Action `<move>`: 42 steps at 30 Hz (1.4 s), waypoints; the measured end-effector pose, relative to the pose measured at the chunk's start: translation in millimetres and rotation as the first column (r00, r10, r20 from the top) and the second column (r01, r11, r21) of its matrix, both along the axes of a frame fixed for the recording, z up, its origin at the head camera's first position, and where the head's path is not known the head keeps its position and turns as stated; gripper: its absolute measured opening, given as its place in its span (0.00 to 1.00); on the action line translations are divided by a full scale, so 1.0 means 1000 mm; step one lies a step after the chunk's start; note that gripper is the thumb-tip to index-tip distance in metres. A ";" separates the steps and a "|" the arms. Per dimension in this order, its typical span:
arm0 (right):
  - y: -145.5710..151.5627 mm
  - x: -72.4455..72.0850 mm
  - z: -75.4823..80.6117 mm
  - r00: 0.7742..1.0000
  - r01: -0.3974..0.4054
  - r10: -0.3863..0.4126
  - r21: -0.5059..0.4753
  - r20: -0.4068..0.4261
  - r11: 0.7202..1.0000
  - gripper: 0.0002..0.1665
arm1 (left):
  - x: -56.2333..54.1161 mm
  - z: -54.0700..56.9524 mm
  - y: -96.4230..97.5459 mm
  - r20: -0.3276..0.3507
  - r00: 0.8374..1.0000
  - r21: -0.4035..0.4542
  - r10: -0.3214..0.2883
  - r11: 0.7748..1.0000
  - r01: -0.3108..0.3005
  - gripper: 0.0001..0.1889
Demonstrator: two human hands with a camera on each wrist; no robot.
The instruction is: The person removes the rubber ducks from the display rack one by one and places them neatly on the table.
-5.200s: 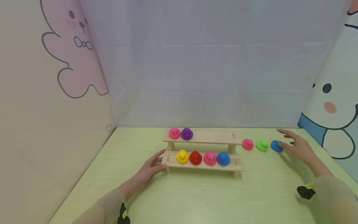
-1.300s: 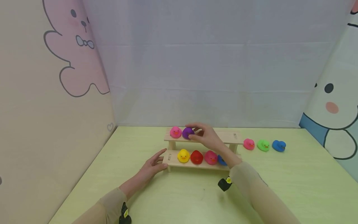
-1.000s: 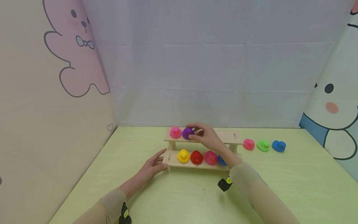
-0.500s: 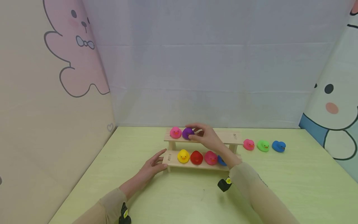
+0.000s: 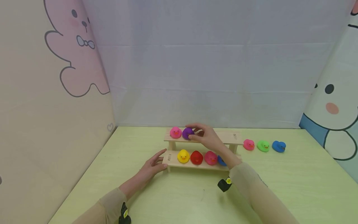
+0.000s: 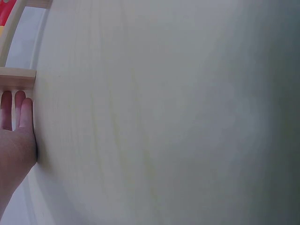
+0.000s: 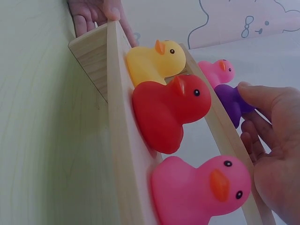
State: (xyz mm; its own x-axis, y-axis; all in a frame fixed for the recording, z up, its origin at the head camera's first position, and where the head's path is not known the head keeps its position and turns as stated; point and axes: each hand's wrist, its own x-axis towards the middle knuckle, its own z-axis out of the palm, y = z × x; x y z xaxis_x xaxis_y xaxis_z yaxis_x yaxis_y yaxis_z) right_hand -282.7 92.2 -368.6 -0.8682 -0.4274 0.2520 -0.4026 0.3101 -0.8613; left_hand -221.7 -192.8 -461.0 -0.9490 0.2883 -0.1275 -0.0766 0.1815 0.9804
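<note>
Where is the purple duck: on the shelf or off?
On: the purple duck sits on the upper shelf beside a pink duck, the right hand gripping it.

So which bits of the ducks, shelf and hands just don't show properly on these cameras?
Head view: part of the blue duck on the lower shelf, behind the right arm.
Head view: the shelf's printed marks, too small to read.
Left wrist view: part of the left hand, beyond the left edge.
Right wrist view: part of the nearest pink duck, cut by the bottom edge.
</note>
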 end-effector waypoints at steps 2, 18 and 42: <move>0.000 0.000 0.000 1.000 0.001 -0.001 0.002 0.002 1.000 0.27 | 0.000 0.001 0.000 0.002 1.000 0.002 -0.003 1.000 0.003 0.38; 0.001 -0.002 -0.001 1.000 -0.003 0.003 -0.006 0.000 1.000 0.24 | -0.002 0.000 0.001 0.021 1.000 0.008 0.003 1.000 -0.004 0.37; 0.017 0.027 0.000 0.981 0.104 -0.100 0.018 -0.165 0.994 0.24 | -0.004 -0.002 0.000 0.041 0.999 -0.004 0.012 1.000 -0.012 0.37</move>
